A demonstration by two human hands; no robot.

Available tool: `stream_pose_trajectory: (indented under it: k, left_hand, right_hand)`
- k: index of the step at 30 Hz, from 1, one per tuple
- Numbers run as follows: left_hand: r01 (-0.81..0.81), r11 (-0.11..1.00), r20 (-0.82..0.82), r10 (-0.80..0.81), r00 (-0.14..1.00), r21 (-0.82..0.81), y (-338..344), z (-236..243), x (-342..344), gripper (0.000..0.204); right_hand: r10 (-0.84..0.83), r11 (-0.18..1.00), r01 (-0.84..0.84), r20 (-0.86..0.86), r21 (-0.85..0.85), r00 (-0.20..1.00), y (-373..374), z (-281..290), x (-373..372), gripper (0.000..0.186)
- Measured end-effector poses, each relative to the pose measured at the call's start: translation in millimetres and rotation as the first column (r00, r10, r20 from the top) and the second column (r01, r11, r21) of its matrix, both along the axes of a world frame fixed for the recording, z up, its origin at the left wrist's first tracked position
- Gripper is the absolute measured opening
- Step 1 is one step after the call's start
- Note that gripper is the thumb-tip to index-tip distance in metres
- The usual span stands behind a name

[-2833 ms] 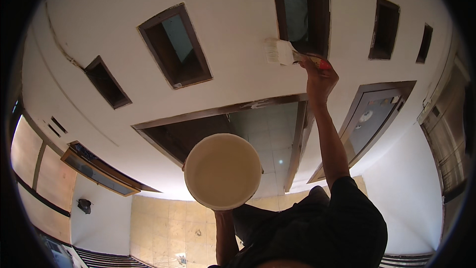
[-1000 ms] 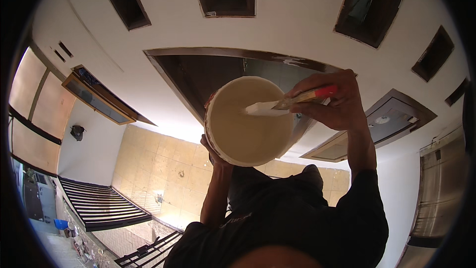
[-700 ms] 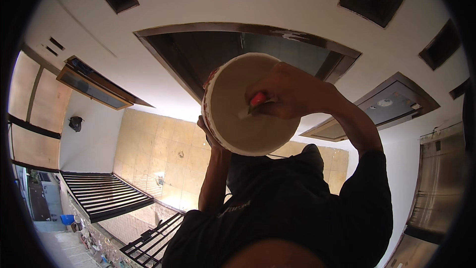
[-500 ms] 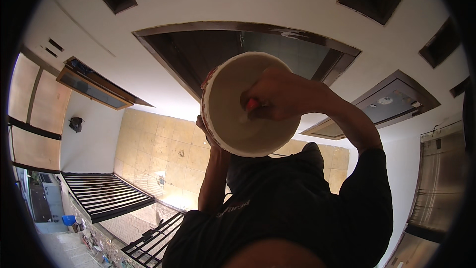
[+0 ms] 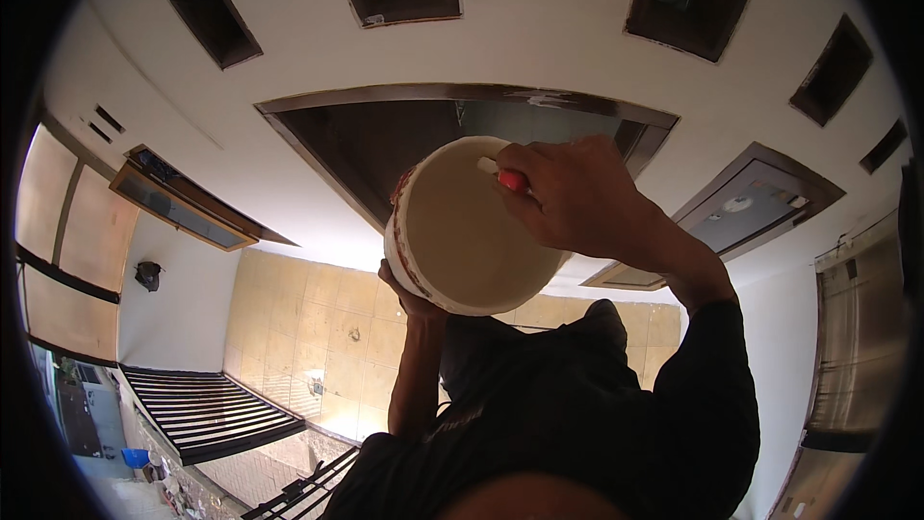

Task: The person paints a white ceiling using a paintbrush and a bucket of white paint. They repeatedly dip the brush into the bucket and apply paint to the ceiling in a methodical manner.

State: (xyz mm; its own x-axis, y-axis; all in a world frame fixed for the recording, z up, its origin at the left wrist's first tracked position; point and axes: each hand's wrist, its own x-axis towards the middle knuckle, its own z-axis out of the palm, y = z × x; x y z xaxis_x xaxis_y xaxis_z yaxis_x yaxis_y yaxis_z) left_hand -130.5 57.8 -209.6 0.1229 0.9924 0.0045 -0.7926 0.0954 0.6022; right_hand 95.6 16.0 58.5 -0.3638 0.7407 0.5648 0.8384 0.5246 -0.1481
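In front of my body I hold up a pale round bucket (image 5: 448, 207), its open mouth facing me and reddish marks running down its outer left side. My left hand (image 5: 409, 292) grips it from the lower left, the fingers partly hidden behind the wall. My right hand (image 5: 592, 197) is closed around a small red-handled tool (image 5: 513, 179) at the bucket's upper right rim. A short whitish end of the tool shows just inside the mouth; its exact kind is unclear. The inside of the bucket looks pale, and I cannot make out any contents.
A white wall (image 5: 539, 48) with a wide brown-framed opening (image 5: 385, 149) stands ahead. Brown-framed windows (image 5: 741, 207) are at the right. Tan floor tiles (image 5: 327, 318) lie below, and a black railing (image 5: 207, 409) runs at the lower left.
My right hand has lifted the red-handled tool from deep inside the bucket to its upper right rim. The bucket sits slightly lower in view, and the view has tilted upward.
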Motion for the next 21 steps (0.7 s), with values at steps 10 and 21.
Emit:
stream_pose_trajectory:
  k: [10,21]
  left_hand:
    - [0.057,0.997,-0.084,-0.053,0.995,0.053,1,-8,5,0.087]
    - [-0.009,1.0,-0.009,0.009,1.0,0.024,0,5,10,0.089]
  right_hand:
    - [0.234,0.856,-0.454,-0.599,-0.246,0.766,-2,-11,1,0.019]
    - [0.249,0.969,-0.245,-0.184,0.042,0.951,4,-6,27,0.027]
